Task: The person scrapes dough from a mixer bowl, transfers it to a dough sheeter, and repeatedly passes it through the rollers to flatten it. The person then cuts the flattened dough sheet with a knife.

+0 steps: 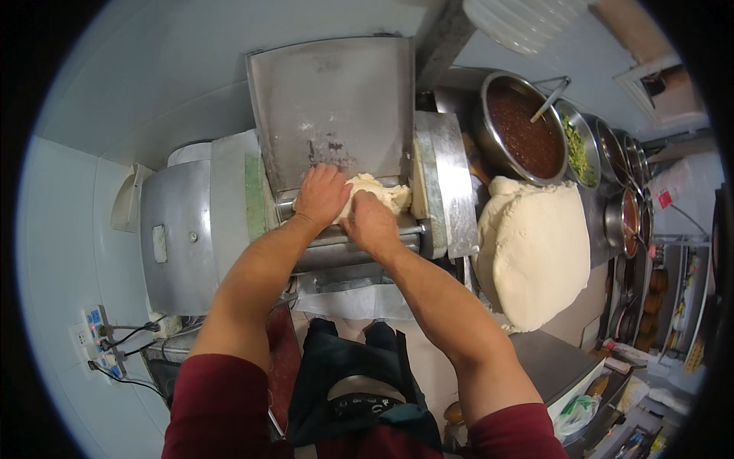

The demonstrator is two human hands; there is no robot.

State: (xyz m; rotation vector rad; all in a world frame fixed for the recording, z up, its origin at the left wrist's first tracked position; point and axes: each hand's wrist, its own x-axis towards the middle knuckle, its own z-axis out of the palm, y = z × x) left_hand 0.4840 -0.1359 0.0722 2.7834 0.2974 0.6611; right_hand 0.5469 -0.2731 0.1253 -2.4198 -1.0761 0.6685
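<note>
A rough piece of pale dough [395,195] lies at the rollers of a metal dough-rolling machine [178,235], below its upright steel plate [338,109]. Over the dough's left part, my left hand [322,195] presses with its fingers together and pointing to the plate. My right hand [373,226] is curled on the dough's near middle, its thumb side by the left hand. Both hands hold the dough, and part of it is hidden under them. A steel bar [410,230] runs across just below my right hand.
On the right, a large dough slab [539,252] rests on the counter. Behind it stand a steel bowl of reddish-brown sauce [524,132] with a ladle, a bowl of chopped greens [578,152] and several more bowls. A power strip [102,341] with cables is at lower left.
</note>
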